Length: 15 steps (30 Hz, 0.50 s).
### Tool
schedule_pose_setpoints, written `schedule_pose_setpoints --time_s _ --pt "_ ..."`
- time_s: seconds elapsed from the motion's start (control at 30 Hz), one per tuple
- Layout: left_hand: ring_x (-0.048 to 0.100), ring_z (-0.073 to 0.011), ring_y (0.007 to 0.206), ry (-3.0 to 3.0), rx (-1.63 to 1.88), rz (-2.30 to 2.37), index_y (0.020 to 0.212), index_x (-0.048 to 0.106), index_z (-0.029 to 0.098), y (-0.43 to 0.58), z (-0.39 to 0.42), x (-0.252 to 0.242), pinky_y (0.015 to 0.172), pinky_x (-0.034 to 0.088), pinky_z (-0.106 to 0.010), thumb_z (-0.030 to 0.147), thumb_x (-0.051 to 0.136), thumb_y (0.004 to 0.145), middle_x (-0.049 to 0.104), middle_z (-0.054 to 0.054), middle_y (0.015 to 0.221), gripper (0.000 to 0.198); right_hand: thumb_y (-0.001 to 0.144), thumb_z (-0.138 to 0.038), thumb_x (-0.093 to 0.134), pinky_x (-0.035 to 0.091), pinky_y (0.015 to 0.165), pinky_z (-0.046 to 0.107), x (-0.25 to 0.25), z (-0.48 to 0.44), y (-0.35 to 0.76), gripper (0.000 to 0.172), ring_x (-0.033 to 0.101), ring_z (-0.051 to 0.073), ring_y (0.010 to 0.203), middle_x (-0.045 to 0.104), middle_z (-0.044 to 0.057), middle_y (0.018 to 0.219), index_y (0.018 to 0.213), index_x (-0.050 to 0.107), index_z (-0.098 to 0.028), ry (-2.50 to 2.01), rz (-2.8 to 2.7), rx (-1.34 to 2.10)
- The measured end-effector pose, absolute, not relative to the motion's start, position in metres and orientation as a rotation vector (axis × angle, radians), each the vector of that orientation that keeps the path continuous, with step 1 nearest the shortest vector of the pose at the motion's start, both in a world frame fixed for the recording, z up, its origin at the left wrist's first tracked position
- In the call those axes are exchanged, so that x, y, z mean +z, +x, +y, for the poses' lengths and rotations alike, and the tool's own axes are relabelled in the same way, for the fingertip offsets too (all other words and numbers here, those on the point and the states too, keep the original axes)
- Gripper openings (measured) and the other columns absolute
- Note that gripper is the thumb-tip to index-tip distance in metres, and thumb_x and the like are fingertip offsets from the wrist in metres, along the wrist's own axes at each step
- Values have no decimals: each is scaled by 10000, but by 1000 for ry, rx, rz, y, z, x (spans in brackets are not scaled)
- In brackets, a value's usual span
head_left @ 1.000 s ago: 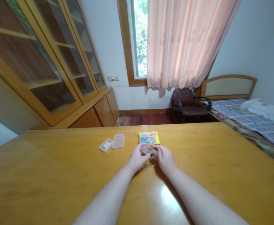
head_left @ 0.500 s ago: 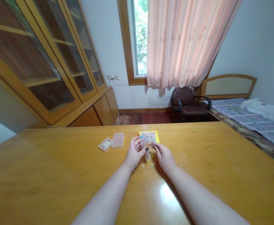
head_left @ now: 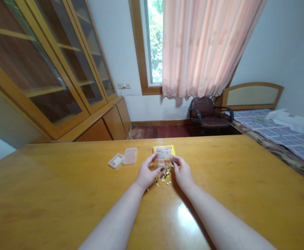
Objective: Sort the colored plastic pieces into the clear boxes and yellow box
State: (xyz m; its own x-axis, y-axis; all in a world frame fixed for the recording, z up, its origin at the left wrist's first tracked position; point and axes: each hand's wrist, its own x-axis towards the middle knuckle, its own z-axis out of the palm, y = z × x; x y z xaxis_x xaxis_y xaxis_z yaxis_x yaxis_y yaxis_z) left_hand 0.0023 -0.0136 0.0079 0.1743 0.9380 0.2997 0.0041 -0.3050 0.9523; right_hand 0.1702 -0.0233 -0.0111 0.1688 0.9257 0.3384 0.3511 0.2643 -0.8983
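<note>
A small clear plastic box (head_left: pixel 161 161) spans the gap between my hands, tilted above the table. My left hand (head_left: pixel 146 173) grips its left side, thumb in front and fingers behind. At the other end of the box, my right hand (head_left: pixel 183 171) has its thumb and index finger closed together, apparently on the edge. Just below lies a loose heap of small pieces (head_left: pixel 165 175), pale, yellow and dark brown. They are too small to name. A yellow-bordered printed flat box or card (head_left: pixel 173 150) rests behind the hands, partly covered by the clear box.
Left of my hands, a pinkish translucent lid or tray (head_left: pixel 129 156) lies beside a small clear case (head_left: pixel 116 160) with pale contents. The wooden table (head_left: pixel 63 194) spreads around them. Beyond its far edge stand an office chair (head_left: pixel 206 111), a glazed cabinet (head_left: pixel 63 69) and a bed (head_left: pixel 292 128).
The clear box has come down and tipped, its long side now between both hands. More small pieces show in the heap beneath. My left fingers have opened wider around it.
</note>
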Motion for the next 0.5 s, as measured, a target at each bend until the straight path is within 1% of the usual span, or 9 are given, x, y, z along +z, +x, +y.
schedule_pose_setpoints --time_s 0.2,0.33,0.5 --pt "450 -234 1165 1746 1236 1049 1189 524 232 0 -17 16 1049 273 -415 227 704 610 527 -62 1230 606 750 -163 429 465 837 389 -13 -22 169 264 604 192 881 651 84 944 968 579 -167 -1294 -1354 674" --pt "452 -237 1162 1847 1211 1032 1180 535 247 0 -20 21 1045 282 -423 248 716 592 531 -59 1230 615 729 -137 423 468 829 383 -10 -23 169 252 604 188 872 656 71 918 917 586 -174 -1287 -1352 678" --pt "459 -243 1152 2012 1167 972 1190 527 258 -2 -21 20 1027 305 -431 249 720 591 527 -68 1237 630 726 -145 419 448 860 379 -7 -23 171 233 593 186 892 654 67 917 880 591 -171 -1319 -1317 666"
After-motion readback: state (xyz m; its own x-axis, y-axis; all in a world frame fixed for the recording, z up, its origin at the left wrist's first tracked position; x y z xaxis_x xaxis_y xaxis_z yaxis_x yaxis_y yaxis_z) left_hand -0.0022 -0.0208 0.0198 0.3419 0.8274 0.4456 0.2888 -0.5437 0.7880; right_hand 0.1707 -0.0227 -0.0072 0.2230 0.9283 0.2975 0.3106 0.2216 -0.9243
